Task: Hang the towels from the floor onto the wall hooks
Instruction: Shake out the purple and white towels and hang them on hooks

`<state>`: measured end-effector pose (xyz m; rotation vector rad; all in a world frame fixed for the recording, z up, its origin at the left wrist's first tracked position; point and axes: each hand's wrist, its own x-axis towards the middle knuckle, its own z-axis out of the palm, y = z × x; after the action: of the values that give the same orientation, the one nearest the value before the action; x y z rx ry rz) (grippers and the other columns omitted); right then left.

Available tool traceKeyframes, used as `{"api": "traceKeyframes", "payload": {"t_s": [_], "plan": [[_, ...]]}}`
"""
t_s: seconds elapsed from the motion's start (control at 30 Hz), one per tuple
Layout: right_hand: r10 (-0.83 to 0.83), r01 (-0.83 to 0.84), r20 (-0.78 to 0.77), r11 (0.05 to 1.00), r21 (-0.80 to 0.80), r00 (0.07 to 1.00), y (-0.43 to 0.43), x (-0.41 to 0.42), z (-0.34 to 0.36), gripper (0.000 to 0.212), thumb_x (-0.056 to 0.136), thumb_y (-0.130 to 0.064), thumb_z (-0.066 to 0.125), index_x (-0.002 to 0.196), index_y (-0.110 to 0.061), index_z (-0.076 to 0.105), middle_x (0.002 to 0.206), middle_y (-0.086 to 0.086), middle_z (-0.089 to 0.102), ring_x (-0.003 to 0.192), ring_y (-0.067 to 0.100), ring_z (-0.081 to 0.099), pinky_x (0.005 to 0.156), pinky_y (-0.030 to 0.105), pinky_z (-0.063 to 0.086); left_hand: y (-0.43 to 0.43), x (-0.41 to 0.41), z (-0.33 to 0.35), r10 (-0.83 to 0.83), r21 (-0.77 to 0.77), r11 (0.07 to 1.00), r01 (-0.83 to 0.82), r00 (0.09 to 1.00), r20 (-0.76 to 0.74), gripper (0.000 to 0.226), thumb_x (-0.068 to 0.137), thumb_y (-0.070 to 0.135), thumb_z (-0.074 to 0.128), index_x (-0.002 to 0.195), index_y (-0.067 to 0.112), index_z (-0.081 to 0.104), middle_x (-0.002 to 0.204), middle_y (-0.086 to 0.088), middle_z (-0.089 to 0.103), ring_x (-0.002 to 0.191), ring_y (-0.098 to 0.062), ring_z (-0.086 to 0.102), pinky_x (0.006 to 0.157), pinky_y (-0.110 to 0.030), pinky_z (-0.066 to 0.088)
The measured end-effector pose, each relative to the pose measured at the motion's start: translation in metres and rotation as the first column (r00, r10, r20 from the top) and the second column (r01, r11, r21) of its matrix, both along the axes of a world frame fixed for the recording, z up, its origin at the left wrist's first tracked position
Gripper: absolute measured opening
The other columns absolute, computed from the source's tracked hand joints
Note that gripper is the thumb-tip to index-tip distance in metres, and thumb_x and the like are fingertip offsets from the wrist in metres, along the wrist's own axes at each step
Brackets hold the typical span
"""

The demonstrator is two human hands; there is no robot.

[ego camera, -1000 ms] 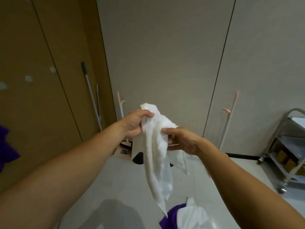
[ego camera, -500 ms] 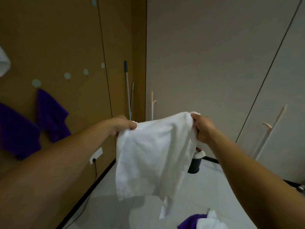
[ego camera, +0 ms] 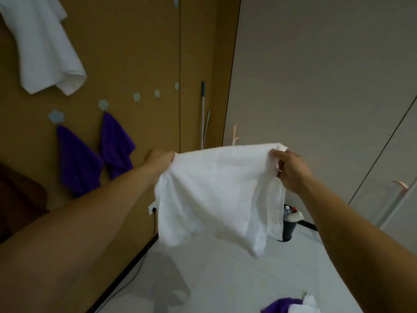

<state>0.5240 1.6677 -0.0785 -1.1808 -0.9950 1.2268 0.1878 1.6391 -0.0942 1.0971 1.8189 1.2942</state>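
Pinching the white towel (ego camera: 216,195) by its two top corners: left hand (ego camera: 160,158) on one, right hand (ego camera: 291,170) on the other, each grip closed tight on cloth. Held up in mid-air and stretched flat, below and right of the free hooks (ego camera: 157,93) on the brown wall, probably to open an edge for hanging there. Left of those hooks, already up: two purple towels (ego camera: 76,163) and a hung white towel (ego camera: 45,48) higher up. Far below the hooks, on the floor (ego camera: 225,279), left to do: a purple-and-white heap (ego camera: 291,307).
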Motion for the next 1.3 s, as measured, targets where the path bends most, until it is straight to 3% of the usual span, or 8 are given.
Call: {"api": "traceKeyframes", "payload": {"t_s": [0.17, 0.27, 0.37, 0.53, 0.67, 0.83, 1.07, 1.3], "plan": [[0.082, 0.013, 0.474, 0.981, -0.195, 0.877, -0.005, -0.033, -0.044, 0.017, 0.091, -0.013, 0.065, 0.100, -0.002, 0.056, 0.090, 0.017, 0.060, 0.077, 0.030, 0.061, 0.057, 0.034, 0.051, -0.016, -0.036, -0.010, 0.009, -0.092, 0.995, -0.036, 0.959, -0.282, 0.029, 0.091, 0.025, 0.048, 0.098, 0.000, 0.062, 0.085, -0.010, 0.058, 0.079, -0.028, 0.055, 0.064, -0.030, 0.038], [0.023, 0.034, 0.351, 0.988, -0.154, 0.936, 0.008, -0.043, -0.042, 0.020, 0.089, -0.020, 0.067, 0.095, -0.002, 0.061, 0.089, 0.015, 0.063, 0.076, 0.028, 0.062, 0.056, 0.033, 0.049, -0.026, -0.061, -0.021, 0.096, -0.109, 0.985, -0.132, 0.952, -0.290, 0.034, 0.093, 0.027, 0.049, 0.100, -0.004, 0.061, 0.097, -0.016, 0.062, 0.090, -0.033, 0.059, 0.068, -0.030, 0.039], [0.048, -0.012, 0.266, 0.991, -0.135, 0.963, 0.021, -0.058, -0.043, 0.017, 0.088, -0.024, 0.069, 0.089, -0.008, 0.062, 0.089, 0.013, 0.065, 0.078, 0.030, 0.064, 0.060, 0.036, 0.053, -0.034, -0.082, -0.021, 0.190, -0.062, 0.980, -0.191, 0.982, -0.022, 0.035, 0.086, 0.025, 0.059, 0.101, -0.006, 0.063, 0.103, -0.020, 0.065, 0.088, -0.030, 0.062, 0.072, -0.034, 0.048], [0.166, -0.111, 0.271, 0.972, -0.207, 0.948, 0.041, -0.085, -0.045, 0.013, 0.087, -0.021, 0.070, 0.087, -0.012, 0.060, 0.095, 0.012, 0.064, 0.078, 0.027, 0.062, 0.063, 0.038, 0.051, -0.054, -0.102, -0.008, 0.270, -0.082, 0.963, -0.257, 0.910, 0.314, 0.013, 0.080, 0.021, 0.057, 0.075, 0.010, 0.058, 0.069, -0.010, 0.059, 0.062, -0.024, 0.056, 0.055, -0.030, 0.046], [0.286, -0.287, -0.026, 0.955, -0.078, 0.958, 0.054, -0.092, -0.023, 0.024, 0.082, -0.028, 0.076, 0.098, -0.012, 0.065, 0.088, 0.007, 0.075, 0.076, 0.024, 0.073, 0.050, 0.029, 0.056, -0.055, -0.114, 0.006, 0.305, -0.034, 0.946, -0.323, 0.846, 0.437, 0.013, 0.086, 0.022, 0.058, 0.076, 0.013, 0.059, 0.073, -0.008, 0.060, 0.069, -0.024, 0.058, 0.065, -0.036, 0.049], [0.451, -0.385, 0.508, 0.892, -0.236, 0.734, 0.052, -0.099, -0.051, 0.037, 0.090, -0.034, 0.067, 0.104, 0.000, 0.061, 0.092, 0.017, 0.068, 0.074, 0.027, 0.067, 0.062, 0.037, 0.058, -0.058, -0.110, 0.007, 0.243, -0.050, 0.969, -0.243, 0.885, 0.398, 0.032, 0.089, 0.022, 0.060, 0.118, 0.008, 0.058, 0.113, -0.010, 0.064, 0.102, -0.029, 0.060, 0.075, -0.040, 0.050], [0.439, -0.427, 0.279, 0.898, -0.105, 0.854, 0.077, -0.107, -0.030, 0.039, 0.091, -0.030, 0.066, 0.106, 0.005, 0.064, 0.101, 0.035, 0.062, 0.081, 0.043, 0.060, 0.082, 0.054, 0.053, -0.057, -0.098, -0.006, 0.368, -0.117, 0.929, -0.350, 0.901, 0.227, 0.036, 0.092, 0.022, 0.052, 0.125, 0.010, 0.056, 0.111, -0.012, 0.064, 0.103, -0.032, 0.058, 0.095, -0.044, 0.045], [0.395, -0.369, 0.177, 0.915, -0.162, 0.902, 0.090, -0.120, -0.058, 0.033, 0.096, -0.037, 0.056, 0.086, -0.007, 0.063, 0.082, 0.013, 0.065, 0.071, 0.026, 0.064, 0.064, 0.037, 0.056, -0.061, -0.091, -0.011, 0.438, -0.098, 0.899, -0.428, 0.867, 0.235, 0.024, 0.094, 0.010, 0.046, 0.113, 0.001, 0.057, 0.089, -0.011, 0.060, 0.074, -0.024, 0.055, 0.063, -0.033, 0.046]]}}
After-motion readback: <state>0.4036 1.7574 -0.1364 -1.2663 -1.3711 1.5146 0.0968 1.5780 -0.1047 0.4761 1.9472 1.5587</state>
